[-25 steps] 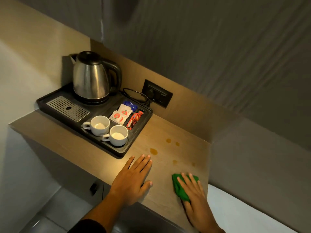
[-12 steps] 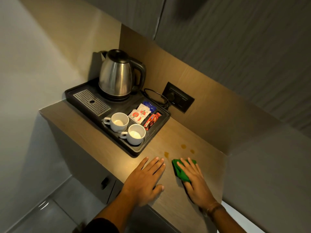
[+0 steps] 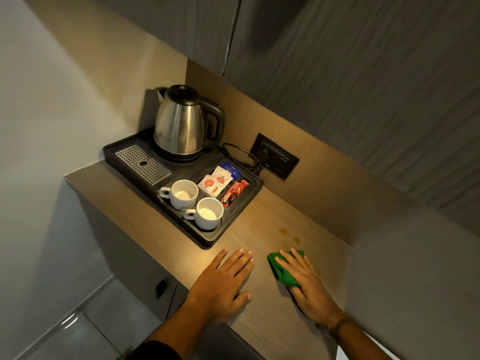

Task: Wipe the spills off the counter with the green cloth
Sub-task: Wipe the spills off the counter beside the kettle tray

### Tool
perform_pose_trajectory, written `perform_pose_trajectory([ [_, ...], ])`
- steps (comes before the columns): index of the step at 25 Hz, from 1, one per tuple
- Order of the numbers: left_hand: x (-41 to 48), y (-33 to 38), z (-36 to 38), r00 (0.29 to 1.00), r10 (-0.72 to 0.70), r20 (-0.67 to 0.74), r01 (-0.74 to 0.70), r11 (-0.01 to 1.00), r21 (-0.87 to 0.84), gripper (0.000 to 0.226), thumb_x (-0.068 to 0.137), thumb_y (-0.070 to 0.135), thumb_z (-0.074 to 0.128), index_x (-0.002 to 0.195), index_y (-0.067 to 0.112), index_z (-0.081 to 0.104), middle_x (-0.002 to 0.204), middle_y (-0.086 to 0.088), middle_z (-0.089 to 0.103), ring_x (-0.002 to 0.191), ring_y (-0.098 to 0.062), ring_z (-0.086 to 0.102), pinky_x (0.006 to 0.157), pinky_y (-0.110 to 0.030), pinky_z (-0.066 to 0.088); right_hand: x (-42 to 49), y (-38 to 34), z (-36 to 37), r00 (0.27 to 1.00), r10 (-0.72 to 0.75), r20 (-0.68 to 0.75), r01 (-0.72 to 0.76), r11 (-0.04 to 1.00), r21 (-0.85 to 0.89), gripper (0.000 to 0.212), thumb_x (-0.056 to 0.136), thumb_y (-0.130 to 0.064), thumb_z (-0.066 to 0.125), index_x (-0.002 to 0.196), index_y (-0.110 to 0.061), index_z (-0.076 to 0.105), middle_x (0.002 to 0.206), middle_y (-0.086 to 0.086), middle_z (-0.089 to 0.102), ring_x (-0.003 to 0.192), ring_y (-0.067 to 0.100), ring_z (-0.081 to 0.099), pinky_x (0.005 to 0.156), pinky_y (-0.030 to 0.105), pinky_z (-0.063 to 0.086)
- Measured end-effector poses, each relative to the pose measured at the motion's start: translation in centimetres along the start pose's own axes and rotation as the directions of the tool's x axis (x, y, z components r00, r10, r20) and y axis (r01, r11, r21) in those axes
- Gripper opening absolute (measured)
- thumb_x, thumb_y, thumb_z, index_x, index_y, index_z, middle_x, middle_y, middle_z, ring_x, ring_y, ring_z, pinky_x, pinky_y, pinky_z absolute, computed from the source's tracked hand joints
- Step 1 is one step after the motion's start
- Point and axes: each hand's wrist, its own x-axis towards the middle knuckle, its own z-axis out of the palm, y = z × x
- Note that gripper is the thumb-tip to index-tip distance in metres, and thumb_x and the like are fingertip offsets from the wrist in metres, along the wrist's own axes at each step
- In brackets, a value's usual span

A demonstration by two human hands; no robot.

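Note:
A folded green cloth (image 3: pixel 280 269) lies on the wooden counter (image 3: pixel 262 224), pressed flat under my right hand (image 3: pixel 305 281), whose fingers are spread over it. Just beyond the cloth, two small brown spills show on the wood: one spill (image 3: pixel 283 231) to the left and a fainter spill (image 3: pixel 296 240) nearer the fingertips. My left hand (image 3: pixel 226 278) rests palm down on the counter to the left of the cloth, holding nothing.
A black tray (image 3: pixel 207 236) at the counter's left holds a steel kettle (image 3: pixel 181 123), two white cups (image 3: pixel 193 203), sachets (image 3: pixel 220 181) and a drip grate (image 3: pixel 142 163). A wall socket (image 3: pixel 276 159) with a cord sits behind. A wall bounds the counter's right end.
My right hand has kept the cloth pressed down and slid it forward over the spots. The spill by my left fingertips and the nearer spots no longer show. The camera view has shifted.

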Motion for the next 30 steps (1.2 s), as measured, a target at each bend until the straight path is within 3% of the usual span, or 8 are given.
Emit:
perform_pose_trajectory([
  [4,1.1,-0.6,-0.7,0.999,0.024,0.041,-0.025,1.0,0.002,0.076,0.104,0.06,0.03,0.163,0.019,0.007,0.174,-0.002,0.0,0.157,-0.018,-0.007,0.124,-0.046,-0.012,2.4,-2.0,-0.3,0.979,0.19,-0.075,-0.185,0.981,0.061,0.073,0.098,-0.007,0.052,0.157,-0.041,0.025,0.168,-0.012,0.018,0.159,0.018,0.002,0.127,0.056,0.002],
  [9,2.1,-0.9,-0.5,1.0,0.025,-0.008,-0.025,1.0,-0.008,0.075,0.104,0.06,0.029,0.164,0.02,0.007,0.174,-0.001,0.001,0.157,-0.016,-0.008,0.127,-0.051,-0.005,-6.9,-0.8,1.3,0.994,0.098,-0.054,-0.098,0.995,-0.002,0.071,0.093,-0.02,0.046,0.158,-0.042,0.026,0.169,-0.018,0.017,0.159,0.016,0.005,0.126,0.05,0.009],
  [14,2.0,-1.3,0.1,0.998,0.029,-0.052,-0.029,1.0,-0.007,0.075,0.103,0.062,0.029,0.163,0.021,0.01,0.174,0.0,0.004,0.157,-0.014,-0.006,0.127,-0.051,-0.001,-3.2,-2.1,-0.3,0.894,0.405,-0.19,-0.386,0.913,0.13,0.066,0.098,0.0,0.054,0.155,-0.027,0.036,0.166,-0.005,0.026,0.158,0.022,0.01,0.128,0.055,0.006],
  [18,1.9,-1.4,0.3,0.997,0.021,-0.07,-0.023,1.0,-0.022,0.075,0.103,0.063,0.028,0.164,0.022,0.01,0.174,0.002,0.004,0.157,-0.013,-0.007,0.128,-0.051,0.002,-8.1,-2.3,1.4,0.972,0.226,-0.071,-0.224,0.974,0.038,0.078,0.091,-0.012,0.053,0.157,-0.044,0.027,0.169,-0.018,0.02,0.158,0.013,0.005,0.127,0.051,0.005],
  [20,2.0,-1.4,0.4,0.997,0.017,-0.07,-0.019,1.0,-0.025,0.075,0.103,0.064,0.028,0.164,0.022,0.01,0.174,0.002,0.005,0.157,-0.014,-0.005,0.127,-0.052,0.003,-9.8,0.0,0.5,0.969,0.224,-0.102,-0.224,0.974,0.013,0.078,0.089,-0.013,0.054,0.156,-0.043,0.03,0.168,-0.019,0.022,0.158,0.013,0.007,0.125,0.055,0.01],
  [23,2.1,-1.5,0.4,0.997,0.018,-0.07,-0.02,1.0,-0.023,0.076,0.103,0.065,0.028,0.163,0.022,0.011,0.174,0.001,0.006,0.157,-0.015,-0.003,0.127,-0.053,0.003,-3.6,1.7,-1.5,0.891,0.399,-0.215,-0.388,0.917,0.093,0.061,0.098,-0.01,0.05,0.156,-0.024,0.037,0.167,0.0,0.03,0.157,0.025,0.011,0.124,0.062,0.012],
  [26,2.2,-1.7,0.6,0.997,0.035,-0.074,-0.036,0.999,-0.003,0.076,0.103,0.065,0.027,0.163,0.022,0.012,0.174,0.001,0.006,0.157,-0.015,-0.003,0.127,-0.05,0.0,3.9,0.8,-1.9,0.802,0.548,-0.237,-0.538,0.836,0.11,0.062,0.1,-0.006,0.052,0.157,-0.024,0.033,0.167,0.001,0.03,0.157,0.027,0.012,0.127,0.053,0.006],
  [30,1.9,-1.5,0.8,0.995,0.023,-0.094,-0.024,1.0,-0.013,0.073,0.104,0.062,0.028,0.163,0.021,0.014,0.174,0.0,0.009,0.157,-0.015,-0.002,0.127,-0.051,0.002,-0.3,-0.5,0.7,0.966,0.239,-0.101,-0.237,0.971,0.039,0.062,0.099,-0.024,0.042,0.158,-0.037,0.028,0.169,-0.013,0.02,0.158,0.018,0.006,0.128,0.046,0.001],
])
